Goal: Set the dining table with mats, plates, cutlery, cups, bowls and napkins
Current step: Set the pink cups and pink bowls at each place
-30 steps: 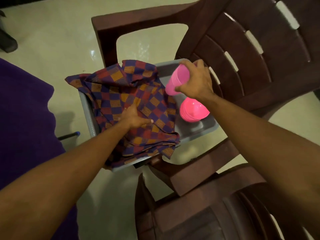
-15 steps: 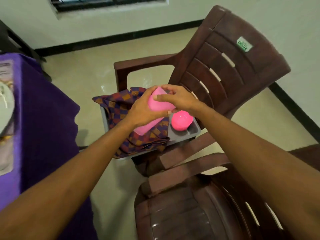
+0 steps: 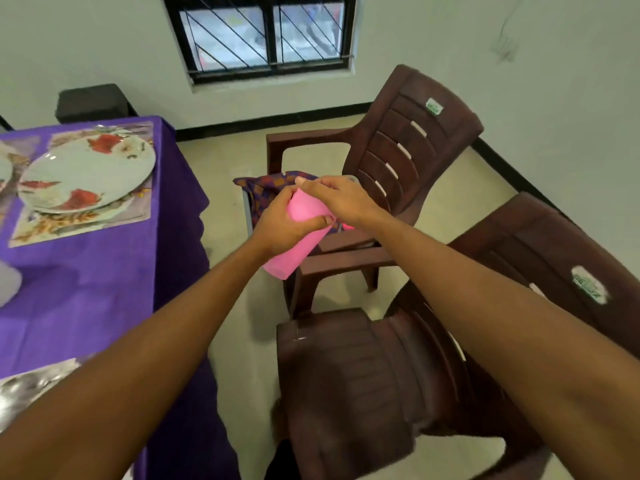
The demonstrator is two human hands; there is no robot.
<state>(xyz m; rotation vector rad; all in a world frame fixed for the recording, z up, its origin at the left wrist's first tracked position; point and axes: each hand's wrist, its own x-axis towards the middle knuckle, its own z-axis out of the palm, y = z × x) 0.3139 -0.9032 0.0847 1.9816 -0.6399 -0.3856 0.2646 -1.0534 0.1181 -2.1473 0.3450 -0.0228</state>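
A stack of pink cups (image 3: 294,244) is held tilted in front of me, above the far chair's armrest. My left hand (image 3: 282,225) wraps around the stack's middle. My right hand (image 3: 337,199) pinches the stack's upper end. Behind the hands, a grey tray (image 3: 246,206) on the far brown chair (image 3: 398,161) holds checked napkins (image 3: 266,188) and a sliver of pink bowls (image 3: 346,226), mostly hidden. On the table with the purple cloth (image 3: 104,278) at left, flowered plates (image 3: 86,174) rest on a printed mat (image 3: 79,223).
A second brown chair (image 3: 381,375) stands close below my arms. Another mat's corner (image 3: 31,382) shows at the table's near edge, and a white object (image 3: 8,284) sits at the far left. A barred window (image 3: 266,32) is in the wall ahead.
My left hand left the napkins and joined the right on the pink cups, which rose from the tray toward me. My view lifted, bringing the table and window into sight.
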